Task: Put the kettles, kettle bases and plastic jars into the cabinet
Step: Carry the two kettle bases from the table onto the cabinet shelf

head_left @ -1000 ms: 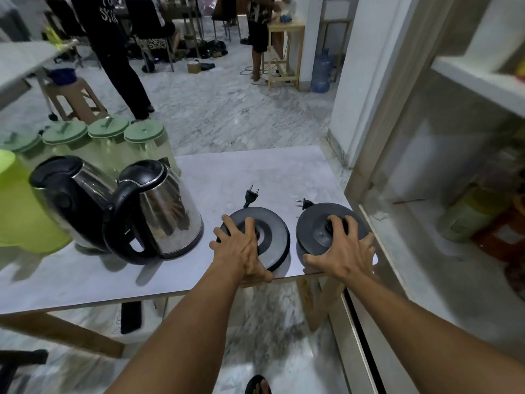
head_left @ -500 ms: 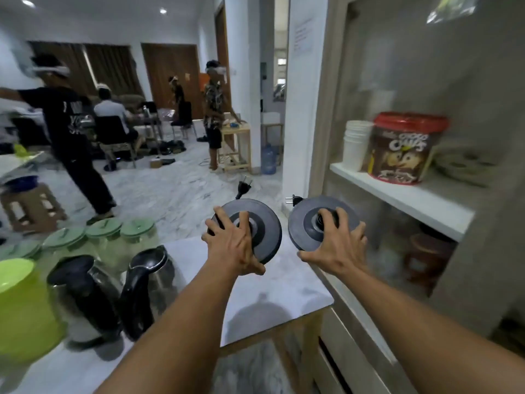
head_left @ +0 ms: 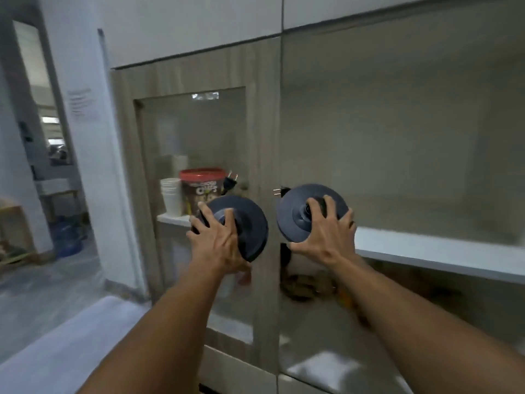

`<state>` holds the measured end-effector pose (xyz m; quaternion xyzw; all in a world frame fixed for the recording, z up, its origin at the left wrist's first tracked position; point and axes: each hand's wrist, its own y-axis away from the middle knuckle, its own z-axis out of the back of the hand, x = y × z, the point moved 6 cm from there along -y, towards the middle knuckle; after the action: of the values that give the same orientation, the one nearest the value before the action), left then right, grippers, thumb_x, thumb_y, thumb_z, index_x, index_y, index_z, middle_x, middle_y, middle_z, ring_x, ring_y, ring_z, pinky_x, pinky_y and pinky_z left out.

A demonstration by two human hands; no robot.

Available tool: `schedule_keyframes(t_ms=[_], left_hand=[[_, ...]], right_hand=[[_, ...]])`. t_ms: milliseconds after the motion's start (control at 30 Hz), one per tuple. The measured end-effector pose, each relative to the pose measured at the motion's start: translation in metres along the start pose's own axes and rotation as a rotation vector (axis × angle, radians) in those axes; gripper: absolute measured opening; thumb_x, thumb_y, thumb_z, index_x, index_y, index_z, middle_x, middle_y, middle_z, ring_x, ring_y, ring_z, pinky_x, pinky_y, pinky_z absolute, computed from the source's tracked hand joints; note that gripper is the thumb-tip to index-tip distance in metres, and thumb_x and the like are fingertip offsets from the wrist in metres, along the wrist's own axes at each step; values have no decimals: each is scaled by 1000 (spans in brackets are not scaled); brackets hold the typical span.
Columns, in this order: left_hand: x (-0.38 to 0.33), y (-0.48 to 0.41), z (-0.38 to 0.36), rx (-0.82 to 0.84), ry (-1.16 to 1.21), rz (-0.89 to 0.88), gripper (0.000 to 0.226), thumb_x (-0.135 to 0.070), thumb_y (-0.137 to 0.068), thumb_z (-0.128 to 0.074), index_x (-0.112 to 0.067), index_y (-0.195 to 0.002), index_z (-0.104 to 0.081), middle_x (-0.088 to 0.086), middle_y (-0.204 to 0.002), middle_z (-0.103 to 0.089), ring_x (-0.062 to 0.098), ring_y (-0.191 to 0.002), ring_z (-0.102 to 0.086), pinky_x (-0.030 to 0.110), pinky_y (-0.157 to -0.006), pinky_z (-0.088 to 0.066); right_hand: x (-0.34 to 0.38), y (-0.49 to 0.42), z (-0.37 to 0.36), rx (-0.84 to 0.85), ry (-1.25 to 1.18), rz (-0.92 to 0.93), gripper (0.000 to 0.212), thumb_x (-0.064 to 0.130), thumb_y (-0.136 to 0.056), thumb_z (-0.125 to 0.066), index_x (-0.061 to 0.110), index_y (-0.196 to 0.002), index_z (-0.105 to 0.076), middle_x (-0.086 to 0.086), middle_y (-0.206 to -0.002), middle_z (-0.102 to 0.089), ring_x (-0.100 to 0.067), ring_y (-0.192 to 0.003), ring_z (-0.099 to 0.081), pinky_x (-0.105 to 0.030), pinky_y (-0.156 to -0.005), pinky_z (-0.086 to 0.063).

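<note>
I hold two round black kettle bases up in front of the cabinet (head_left: 267, 115). My left hand (head_left: 218, 240) grips the left kettle base (head_left: 250, 223), whose plug (head_left: 230, 179) sticks up behind it. My right hand (head_left: 326, 234) grips the right kettle base (head_left: 295, 220), tilted on edge, its plug prongs (head_left: 277, 191) pointing left. Both bases hang level with the white cabinet shelf (head_left: 426, 248). The left base is in front of the glass door panel, the right one at the open compartment. The kettles and plastic jars are out of view.
Behind the glass door (head_left: 193, 143) stand a red-lidded cereal tub (head_left: 202, 183) and a stack of white cups (head_left: 171, 196). Brown items (head_left: 304, 285) lie under the shelf. The table corner (head_left: 71, 345) is at lower left, a doorway (head_left: 42, 137) farther left.
I have lifted both kettle bases off the table and turned right toward the cabinet. The table with kettles and jars has dropped out of view.
</note>
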<state>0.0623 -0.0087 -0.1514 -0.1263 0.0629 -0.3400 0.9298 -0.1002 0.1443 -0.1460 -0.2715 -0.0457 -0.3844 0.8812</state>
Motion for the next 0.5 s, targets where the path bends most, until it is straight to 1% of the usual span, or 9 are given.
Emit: schedule_keyframes(t_ms=[100, 200, 267, 400, 500], left_hand=[[-74, -4, -3, 0, 54, -147, 130, -65, -55, -81, -25, -149, 0, 33, -155, 18, 60, -140, -6, 62, -107, -27], [-142, -12, -10, -11, 86, -261, 119, -60, -65, -78, -24, -149, -2, 33, -155, 18, 59, -140, -7, 63, -108, -26], [-182, -21, -17, -1, 96, -321, 117, -58, -67, -78, -24, -149, -1, 32, -155, 19, 60, -140, -6, 63, -108, -25], [-252, -48, -34, 3, 130, -406, 113, -54, -67, -80, -24, -147, -5, 28, -157, 18, 60, -140, -6, 64, -107, -26], [-297, -77, -47, 41, 130, -419, 118, -55, -63, -81, -23, -147, -4, 23, -158, 17, 59, -140, -7, 65, -106, -25]], right_hand=[[-66, 8, 35, -54, 78, -130, 107, 67, -62, -74, 34, -149, -22, -5, -164, -9, -57, -141, -15, -60, -113, -27], [-124, 10, 57, -77, 127, -233, 107, 66, -63, -74, 34, -150, -21, -5, -164, -8, -57, -141, -15, -60, -114, -27], [-158, 7, 64, -75, 155, -288, 107, 67, -65, -73, 34, -152, -19, -5, -165, -7, -56, -142, -15, -60, -114, -26], [-219, -15, 63, -66, 194, -349, 109, 68, -65, -72, 34, -153, -17, -5, -165, -7, -57, -142, -15, -61, -113, -26], [-262, -44, 52, -7, 190, -393, 110, 68, -66, -71, 34, -154, -13, -5, -165, -3, -57, -142, -10, -60, -115, -23]])
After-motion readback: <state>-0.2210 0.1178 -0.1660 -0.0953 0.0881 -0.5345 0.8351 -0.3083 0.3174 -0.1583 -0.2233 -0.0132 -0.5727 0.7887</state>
